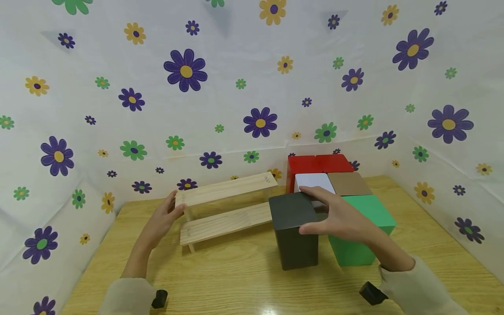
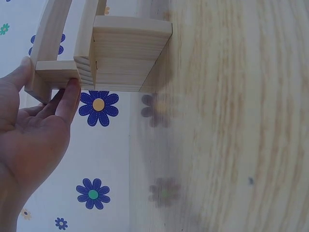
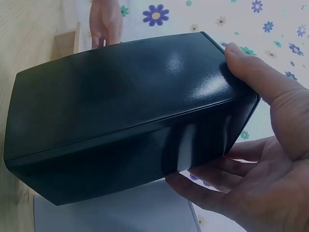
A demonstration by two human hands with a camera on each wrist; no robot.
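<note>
Gripping the tall black rectangular box (image 1: 294, 229) at centre frame, the right hand (image 1: 338, 218) clamps thumb and fingers on opposite faces. The left hand (image 1: 161, 221), fingers straight, steadies the two-tier pale wooden rack (image 1: 226, 205) at centre left. Keep the box upright and clear of the green cube (image 1: 364, 232) alongside.

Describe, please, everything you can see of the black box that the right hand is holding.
The black box is a tall, plain block with smooth, slightly glossy faces and sharp edges; its material cannot be told. It looks to stand upright on the wooden table, in front of the white box and just left of the green box. The right hand grips its upper part, thumb on the near face and fingers on the far side.
</note>
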